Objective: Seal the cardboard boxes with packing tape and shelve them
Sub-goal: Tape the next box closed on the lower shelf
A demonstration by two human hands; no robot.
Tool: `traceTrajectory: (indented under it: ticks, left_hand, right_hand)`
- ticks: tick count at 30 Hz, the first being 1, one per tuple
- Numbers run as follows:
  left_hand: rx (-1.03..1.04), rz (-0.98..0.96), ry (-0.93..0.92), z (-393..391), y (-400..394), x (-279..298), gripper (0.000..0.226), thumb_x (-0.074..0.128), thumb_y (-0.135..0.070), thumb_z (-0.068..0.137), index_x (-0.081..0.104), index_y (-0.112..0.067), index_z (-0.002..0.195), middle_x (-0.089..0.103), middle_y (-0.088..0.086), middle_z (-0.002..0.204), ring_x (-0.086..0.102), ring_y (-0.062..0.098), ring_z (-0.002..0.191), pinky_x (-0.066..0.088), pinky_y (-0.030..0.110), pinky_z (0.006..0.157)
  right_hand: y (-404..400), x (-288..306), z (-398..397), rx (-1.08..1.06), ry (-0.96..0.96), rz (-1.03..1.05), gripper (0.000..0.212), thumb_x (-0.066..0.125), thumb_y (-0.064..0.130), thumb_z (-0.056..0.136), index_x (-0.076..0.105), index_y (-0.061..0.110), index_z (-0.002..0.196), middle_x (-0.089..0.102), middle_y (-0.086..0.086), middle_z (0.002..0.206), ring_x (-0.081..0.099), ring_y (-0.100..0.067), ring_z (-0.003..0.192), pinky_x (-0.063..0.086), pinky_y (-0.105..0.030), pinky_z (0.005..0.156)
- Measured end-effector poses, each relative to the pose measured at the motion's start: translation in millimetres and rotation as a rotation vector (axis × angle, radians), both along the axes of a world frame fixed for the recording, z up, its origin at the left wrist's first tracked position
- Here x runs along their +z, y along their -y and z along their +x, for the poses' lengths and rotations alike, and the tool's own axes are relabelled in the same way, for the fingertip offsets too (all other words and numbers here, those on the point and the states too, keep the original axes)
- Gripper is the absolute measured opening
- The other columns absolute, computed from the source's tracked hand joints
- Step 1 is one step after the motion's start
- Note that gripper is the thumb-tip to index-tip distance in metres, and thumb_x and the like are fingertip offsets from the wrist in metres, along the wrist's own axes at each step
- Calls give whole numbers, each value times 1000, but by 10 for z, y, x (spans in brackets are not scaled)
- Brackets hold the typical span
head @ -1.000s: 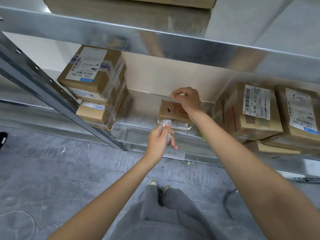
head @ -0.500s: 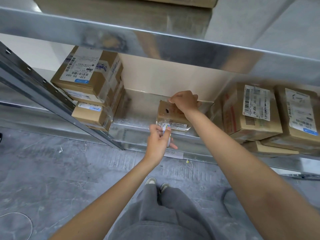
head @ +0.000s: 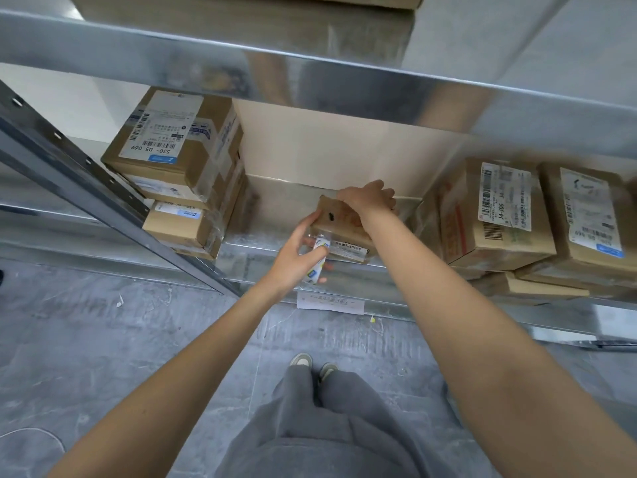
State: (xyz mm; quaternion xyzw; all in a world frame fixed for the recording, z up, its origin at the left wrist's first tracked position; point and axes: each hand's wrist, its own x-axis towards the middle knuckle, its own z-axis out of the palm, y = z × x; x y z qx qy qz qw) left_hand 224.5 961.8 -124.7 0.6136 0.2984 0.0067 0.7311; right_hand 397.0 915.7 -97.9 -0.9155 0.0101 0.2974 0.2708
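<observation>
Fingers of the right hand (head: pixel 370 200) curl over the far top edge of the small cardboard box (head: pixel 339 224), holding it down on the metal shelf (head: pixel 272 243). The left hand (head: pixel 293 260) sits at the box's near left corner: its thumb touches that corner, while its fingers are wrapped round a small white tube-like object (head: pixel 319 258) with blue and yellow print, which I cannot identify.

The box lies in the gap on the shelf, well apart from the stack of labelled boxes (head: pixel 179 174) to its left and nearer the two labelled boxes (head: pixel 499 215) to its right. It rests close to the shelf's front lip, label facing forward.

The step in hand looks like seating the box. To do it well, push it squarely back from the lip, keep both hands at opposite corners so it does not twist, and leave the barcode label readable. Tape on the box looks loose and crinkled at the front; pressing it flat first would help.
</observation>
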Motion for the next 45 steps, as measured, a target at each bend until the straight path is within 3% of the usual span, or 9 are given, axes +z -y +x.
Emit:
traceTrajectory:
  ticks: [4,8,15,20,22,25,32,38,45]
  left_hand:
    - [-11,20,-11,15,-26,-2,62,59,-11,94,39,-47,141,49,18,126,72,32,88,61,43,68]
    - [-46,29,-13,4,-84,-9,62,62,-15,94,39,-51,139,53,17,123,73,29,88,61,41,66]
    - [-51,4,-23,19,-70,11,63,61,-15,94,35,-48,141,61,12,117,73,29,87,58,34,63]
    - [-93,-44,-10,28,-125,1,64,60,-14,94,34,-45,143,68,11,108,71,29,79,56,31,59]
    - [-104,-67,-14,42,-162,26,64,60,-12,93,36,-47,142,69,13,107,70,31,80,55,31,59]
    - [-109,-85,-23,47,-199,60,64,58,-9,92,39,-48,140,69,18,107,69,33,82,55,32,60]
    - [-66,-99,-9,44,-147,59,65,58,-11,94,36,-48,142,69,13,102,69,31,79,54,31,58]
    - [196,188,-11,-131,60,-101,80,73,-52,79,36,-33,147,63,1,104,62,9,97,47,21,82]
    - [316,337,127,-193,2,53,59,75,-54,67,53,-45,122,46,-6,133,46,2,124,40,13,97]
  right_hand:
    - [-59,73,23,60,-73,-62,30,61,35,70,50,18,93,38,-9,127,40,-29,120,37,-39,105]
    - [-110,-24,112,123,-61,-62,29,53,25,79,56,13,106,47,-12,126,46,-31,117,44,-37,101]
    - [272,-152,-208,599,562,70,30,33,23,103,58,10,93,64,-9,94,58,-32,94,31,-34,82]
    - [694,-299,-323,995,650,42,72,37,54,98,28,6,151,25,-11,159,21,-26,147,15,-38,119]
    - [750,-322,-311,1059,693,24,70,33,52,99,22,9,153,16,-7,162,12,-21,150,5,-36,121]
    - [756,-349,-277,1114,769,20,59,32,42,99,35,12,149,31,-5,157,28,-27,145,27,-48,114]
    - [742,-529,-340,1123,1007,35,66,72,9,78,49,15,141,52,-1,144,50,-44,126,44,-51,89]
    - [738,-526,-334,1055,1055,101,51,62,13,86,53,13,137,55,-3,140,53,-43,120,47,-54,85]
    - [708,-377,-541,661,652,550,44,42,17,97,52,16,140,51,-3,145,54,-29,123,42,-42,104]
